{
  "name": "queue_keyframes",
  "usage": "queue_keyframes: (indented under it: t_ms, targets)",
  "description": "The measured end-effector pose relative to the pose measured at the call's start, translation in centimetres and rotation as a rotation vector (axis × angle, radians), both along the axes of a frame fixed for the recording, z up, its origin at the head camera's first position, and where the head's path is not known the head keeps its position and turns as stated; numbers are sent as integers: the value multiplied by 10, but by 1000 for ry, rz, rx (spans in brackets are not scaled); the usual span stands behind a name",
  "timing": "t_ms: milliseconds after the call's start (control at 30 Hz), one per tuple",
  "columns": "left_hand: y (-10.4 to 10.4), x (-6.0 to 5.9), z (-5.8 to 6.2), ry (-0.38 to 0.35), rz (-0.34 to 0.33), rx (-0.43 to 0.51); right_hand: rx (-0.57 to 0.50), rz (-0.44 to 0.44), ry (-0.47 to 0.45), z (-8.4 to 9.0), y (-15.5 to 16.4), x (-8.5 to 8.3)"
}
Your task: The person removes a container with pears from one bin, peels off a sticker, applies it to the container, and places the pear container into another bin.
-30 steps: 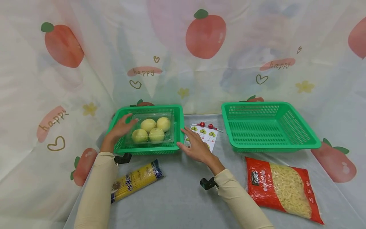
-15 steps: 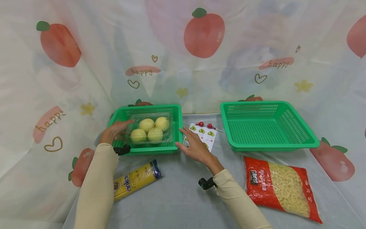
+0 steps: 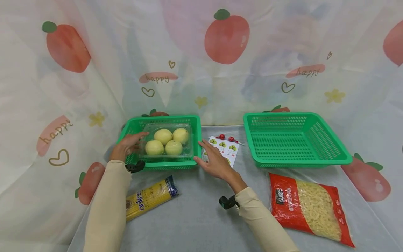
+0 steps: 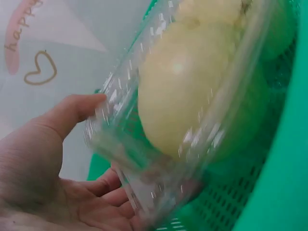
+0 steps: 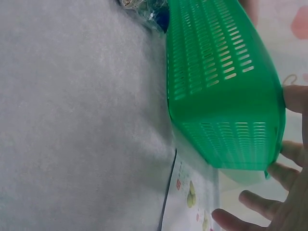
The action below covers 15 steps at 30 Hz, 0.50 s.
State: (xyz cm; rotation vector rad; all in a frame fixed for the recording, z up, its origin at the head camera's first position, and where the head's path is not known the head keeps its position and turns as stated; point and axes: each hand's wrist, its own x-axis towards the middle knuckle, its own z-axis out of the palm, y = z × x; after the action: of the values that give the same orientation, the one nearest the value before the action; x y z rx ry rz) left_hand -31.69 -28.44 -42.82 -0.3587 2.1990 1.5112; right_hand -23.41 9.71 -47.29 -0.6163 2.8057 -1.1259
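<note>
A clear plastic box (image 3: 168, 156) with several round, pale yellow-green fruits (image 3: 163, 136) is in the left green basket (image 3: 163, 164). My left hand (image 3: 128, 144) grips the box's left end. In the left wrist view, the thumb (image 4: 82, 107) lies against the upper edge and the other fingers reach beneath, partly seen through the plastic. At the same basket's right side, my right hand (image 3: 217, 162) touches the rim with spread, mostly straight fingers. The right wrist view shows the thumb and fingertips (image 5: 291, 98) right at that rim.
A second green basket (image 3: 315, 161) stands to the right. Between the baskets lie a printed sheet (image 3: 224, 149) and two red lollipops (image 3: 222, 137). Nearer are a yellow spaghetti pack (image 3: 151, 198) at left and a red pasta bag (image 3: 310, 206) at right. A patterned curtain (image 3: 226, 94) hangs behind.
My left hand has dropped from over the box's upper left corner to its left end and taken hold. The box has shifted slightly to the right. My right hand stays at the rim.
</note>
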Motion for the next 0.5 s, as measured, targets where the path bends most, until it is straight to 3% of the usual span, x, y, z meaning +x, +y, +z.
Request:
queue_keyframes:
  t_ms: [100, 333, 500]
  targets:
    - [1, 2, 3, 51, 14, -4, -9, -7, 1, -2, 1, 1]
    - [-1, 14, 8, 127, -22, 12, -41, -35, 32, -8, 4, 7]
    - [-3, 25, 13, 175, 4, 11, -42, -50, 48, -5, 7, 12]
